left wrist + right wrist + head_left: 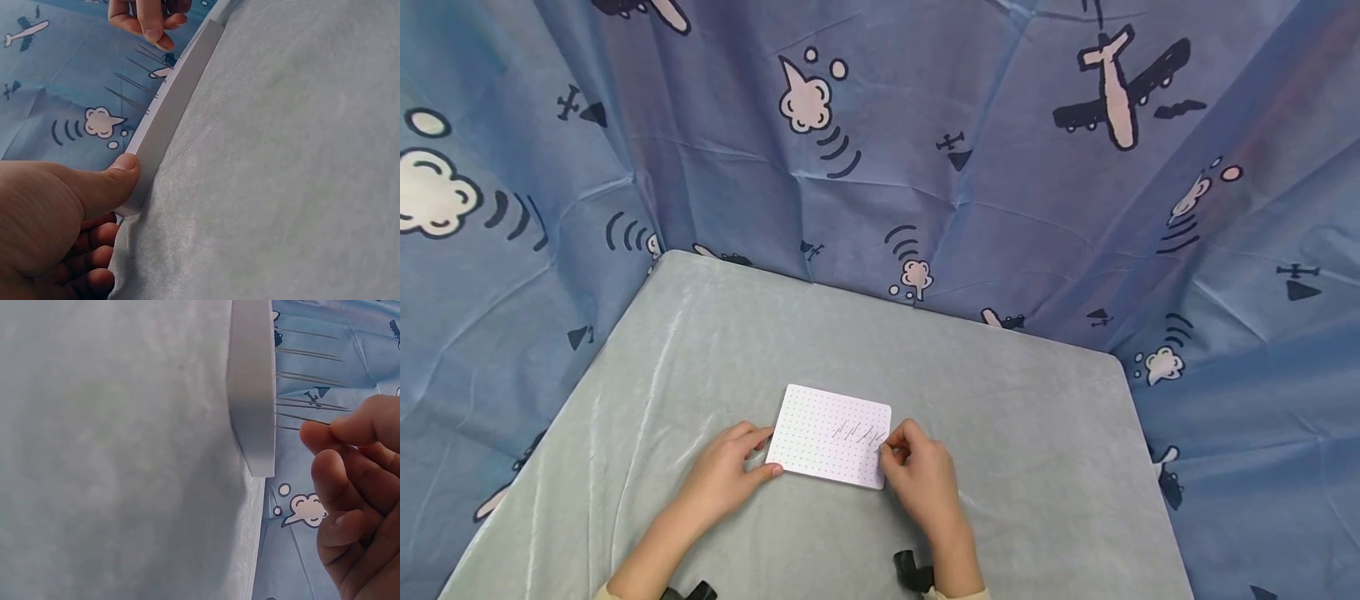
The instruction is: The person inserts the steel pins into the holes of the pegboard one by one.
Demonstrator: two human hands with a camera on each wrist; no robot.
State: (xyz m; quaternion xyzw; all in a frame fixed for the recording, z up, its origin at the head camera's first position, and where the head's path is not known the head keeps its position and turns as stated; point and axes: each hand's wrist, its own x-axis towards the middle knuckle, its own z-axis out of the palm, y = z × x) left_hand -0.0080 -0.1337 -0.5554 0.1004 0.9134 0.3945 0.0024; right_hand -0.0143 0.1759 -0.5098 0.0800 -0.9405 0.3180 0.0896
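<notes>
A white block with a grid of small dots point(811, 433) lies flat on the table. My left hand point(724, 473) holds its left end, thumb at the near corner and index finger at the left side. In the left wrist view the thumb point(119, 178) presses on the block's edge. Several thin metal needles point(312, 378) stick up from the block's right part. At the right edge my right hand point(922, 475) pinches one thin needle point(306, 418) between thumb and index finger. Whether its tip sits in a hole is hard to tell.
Pale grey cloth covers the table point(1037, 433). Blue curtains point(880, 108) printed with airplanes and clouds hang around its far and side edges. Dark wrist mounts point(913, 572) show near both forearms at the bottom of the head view.
</notes>
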